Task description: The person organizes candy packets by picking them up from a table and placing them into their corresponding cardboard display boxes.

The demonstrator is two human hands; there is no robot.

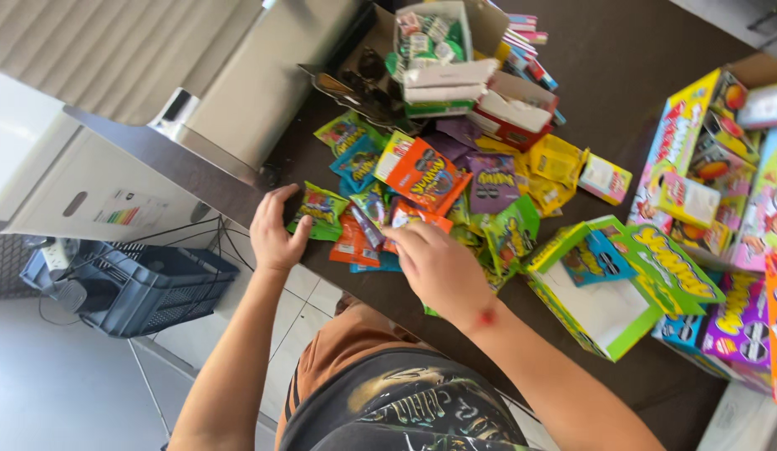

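A dark tabletop (622, 50) carries everything here. Along its right side stand large bright candy cartons (739, 209), and in front of them an open green box (610, 292) lies tipped with its white inside showing and a blue packet tucked under its flap. At the far end sit smaller open cardboard boxes (443, 58) with little packs in them. In the middle spreads a loose heap of small candy packets (439, 179) in orange, purple, yellow, green and blue.

The right hand (439, 267) lies on the near edge of that heap, fingers bent down onto an orange packet (413, 215); whether they have closed around it I cannot tell. The left hand (274, 230) rests at the tabletop's edge, fingers spread, thumb touching a green packet (322, 210), not gripping it.

The work looks like sorting the packets, at the picking stage. Judging from this, the next move calls for pinching one packet free without dragging its neighbours.
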